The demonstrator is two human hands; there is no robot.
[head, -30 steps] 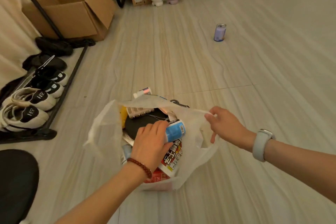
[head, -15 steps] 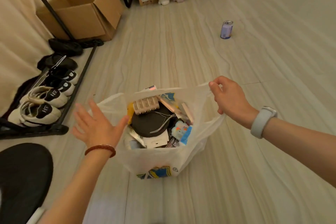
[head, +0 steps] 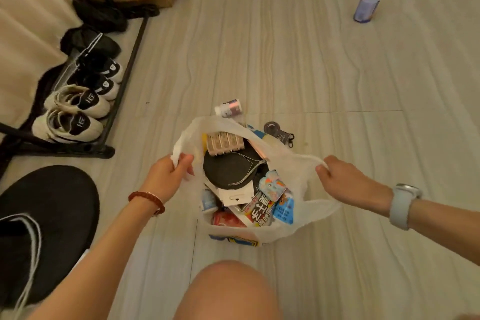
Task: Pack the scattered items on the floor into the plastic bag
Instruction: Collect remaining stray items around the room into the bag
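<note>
At the centre of the frame a white plastic bag point(head: 309, 182) stands on the pale floor point(head: 285, 60), its mouth pulled wide. The left hand point(head: 168, 174) grips the bag's left handle, fingers curled round the bunched plastic, a bead bracelet point(head: 149, 201) on the wrist. The right hand point(head: 345, 176) grips the right handle in the same curled way, a pale watch point(head: 404, 205) on its wrist. Inside the bag lie a black round pad point(head: 228, 171) with a wire shape on it, a tan ridged pack point(head: 224, 143), a red and yellow printed packet point(head: 261, 210) and a blue and white packet point(head: 284, 209). Just beyond the bag's far rim, on the floor, lie a small white bottle point(head: 230, 109) on its side and a dark key fob point(head: 278, 132). Well apart, in the upper right of the frame, a purple can point(head: 367, 6) stands upright. At left a black rack point(head: 78, 117) holds shoes; a bare knee point(head: 231, 291) fills the bottom centre.
</note>
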